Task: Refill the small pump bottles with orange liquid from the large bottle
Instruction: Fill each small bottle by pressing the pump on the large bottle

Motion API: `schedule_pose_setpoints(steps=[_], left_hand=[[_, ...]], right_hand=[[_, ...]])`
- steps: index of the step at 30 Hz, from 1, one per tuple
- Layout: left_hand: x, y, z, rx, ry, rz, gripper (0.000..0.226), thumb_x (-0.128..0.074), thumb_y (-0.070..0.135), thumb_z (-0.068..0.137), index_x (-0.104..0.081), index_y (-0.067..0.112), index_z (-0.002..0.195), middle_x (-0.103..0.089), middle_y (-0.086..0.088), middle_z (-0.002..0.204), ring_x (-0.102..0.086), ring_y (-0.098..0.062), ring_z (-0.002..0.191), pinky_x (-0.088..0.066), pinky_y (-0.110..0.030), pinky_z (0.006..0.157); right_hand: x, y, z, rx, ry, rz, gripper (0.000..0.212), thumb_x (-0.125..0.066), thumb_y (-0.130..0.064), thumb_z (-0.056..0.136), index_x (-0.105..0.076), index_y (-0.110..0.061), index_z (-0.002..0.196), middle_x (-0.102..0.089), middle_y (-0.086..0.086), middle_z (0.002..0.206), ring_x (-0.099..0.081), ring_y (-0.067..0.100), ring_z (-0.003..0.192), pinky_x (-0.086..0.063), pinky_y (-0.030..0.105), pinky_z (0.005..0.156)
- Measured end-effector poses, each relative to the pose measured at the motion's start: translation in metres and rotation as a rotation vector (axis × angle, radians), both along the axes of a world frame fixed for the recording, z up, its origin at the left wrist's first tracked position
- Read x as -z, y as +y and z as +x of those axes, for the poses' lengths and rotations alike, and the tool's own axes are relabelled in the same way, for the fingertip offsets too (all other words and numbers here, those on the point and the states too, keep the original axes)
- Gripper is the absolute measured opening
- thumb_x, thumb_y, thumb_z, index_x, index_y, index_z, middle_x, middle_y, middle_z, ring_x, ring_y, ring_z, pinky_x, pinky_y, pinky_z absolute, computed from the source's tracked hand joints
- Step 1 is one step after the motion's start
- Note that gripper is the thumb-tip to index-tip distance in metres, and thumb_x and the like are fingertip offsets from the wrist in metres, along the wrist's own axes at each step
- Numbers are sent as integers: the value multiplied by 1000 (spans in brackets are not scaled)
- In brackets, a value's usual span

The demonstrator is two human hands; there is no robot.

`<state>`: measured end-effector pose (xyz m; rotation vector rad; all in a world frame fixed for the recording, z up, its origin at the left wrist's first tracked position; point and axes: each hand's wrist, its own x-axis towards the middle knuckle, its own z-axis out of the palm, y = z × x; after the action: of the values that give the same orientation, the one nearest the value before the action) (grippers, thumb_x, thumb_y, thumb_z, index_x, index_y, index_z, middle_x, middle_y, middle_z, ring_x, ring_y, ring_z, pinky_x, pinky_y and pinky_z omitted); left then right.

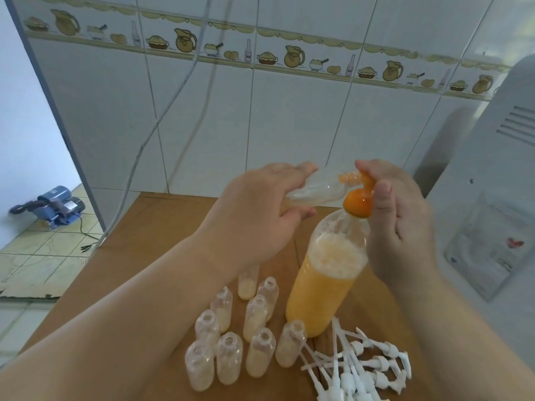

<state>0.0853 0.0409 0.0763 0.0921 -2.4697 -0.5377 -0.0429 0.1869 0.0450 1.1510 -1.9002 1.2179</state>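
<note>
1. Right now a small clear bottle (314,190) lies nearly on its side in mid-frame, its mouth pointing right into an orange funnel (359,198).
2. Its body is gripped by the left hand (254,215), fingers curled round it with the thumb underneath.
3. At the funnel, the right hand (402,227) pinches the rim between thumb and fingers.
4. Just below the funnel stands the large bottle (324,282), part full of foamy orange liquid, open at the top.
5. Lower centre, a cluster of small open bottles (249,337) stands on the wooden table (150,244), some holding a little pale liquid.
6. Lower right of them lies a heap of white pump tops (364,366).
7. Behind is a tiled wall (260,111); a blue water pump (55,205) sits on the floor at left.
</note>
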Motion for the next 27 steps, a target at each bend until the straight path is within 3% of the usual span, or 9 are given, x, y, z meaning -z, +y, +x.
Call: schedule_pose_setpoints(steps=[3, 7, 10, 13, 16, 19, 21, 24, 27], left_hand=[[-3, 2, 3, 8, 48, -17, 52, -62, 35, 87, -48, 26, 137, -61, 13, 115, -43, 10, 70, -32, -7, 73], [1, 3, -1, 2, 32, -22, 52, -62, 33, 87, -48, 24, 137, -61, 12, 120, -52, -2, 94, -38, -17, 88], [6, 1, -2, -7, -11, 11, 54, -63, 31, 88, -47, 24, 138, -60, 13, 122, -53, -4, 107, -39, -16, 93], [3, 1, 0, -7, -38, 13, 55, -63, 32, 87, -45, 26, 139, -58, 14, 125, -44, 9, 92, -34, -8, 86], [-4, -1, 3, 9, -9, 18, 55, -62, 34, 87, -44, 28, 139, -58, 14, 122, -43, 11, 73, -33, -11, 80], [-4, 1, 4, -1, 17, 17, 54, -61, 34, 88, -44, 28, 139, -58, 14, 121, -41, 3, 77, -33, -10, 80], [0, 3, 1, -3, 9, 32, 54, -62, 32, 88, -45, 27, 139, -59, 13, 119, -42, 4, 83, -34, -7, 79], [4, 1, -1, -23, -28, -8, 54, -63, 30, 88, -46, 25, 138, -58, 14, 125, -45, 11, 81, -29, 2, 76], [0, 0, 2, -33, -35, -17, 55, -62, 31, 88, -44, 27, 139, -54, 15, 132, -37, 7, 85, -27, 2, 81]], right_hand=[[-4, 3, 2, -6, 23, -46, 63, -16, -48, 99, -60, -8, 120, -57, -2, 117, -52, 18, 116, -42, 33, 98], [7, -8, 5, 21, 15, -172, 46, -24, -27, 99, -62, -4, 115, -57, -2, 112, -55, 20, 112, -44, 36, 96], [14, -14, 4, 21, 19, -141, 45, -25, -28, 101, -61, -6, 116, -55, -5, 112, -54, 18, 112, -44, 34, 95], [7, -12, 0, -5, 19, -81, 55, -18, -41, 101, -60, -9, 117, -54, -9, 112, -54, 16, 111, -45, 37, 94], [-7, -5, -4, -52, 21, -84, 57, -16, -46, 99, -62, -15, 112, -57, -7, 107, -55, 14, 107, -43, 26, 91], [-7, -8, -4, -58, 29, -151, 49, -22, -36, 101, -63, -11, 110, -59, -3, 106, -57, 17, 105, -45, 29, 90], [0, -15, -4, -31, 26, -197, 44, -25, -23, 100, -64, -6, 109, -58, -3, 105, -57, 17, 104, -47, 35, 90], [8, -20, 0, -10, -4, -201, 42, -26, -20, 98, -64, -4, 109, -57, -4, 105, -57, 18, 106, -46, 37, 92], [8, -16, 2, -9, -23, -106, 45, -25, -28, 98, -61, -7, 117, -53, -8, 112, -51, 11, 112, -40, 24, 97]])
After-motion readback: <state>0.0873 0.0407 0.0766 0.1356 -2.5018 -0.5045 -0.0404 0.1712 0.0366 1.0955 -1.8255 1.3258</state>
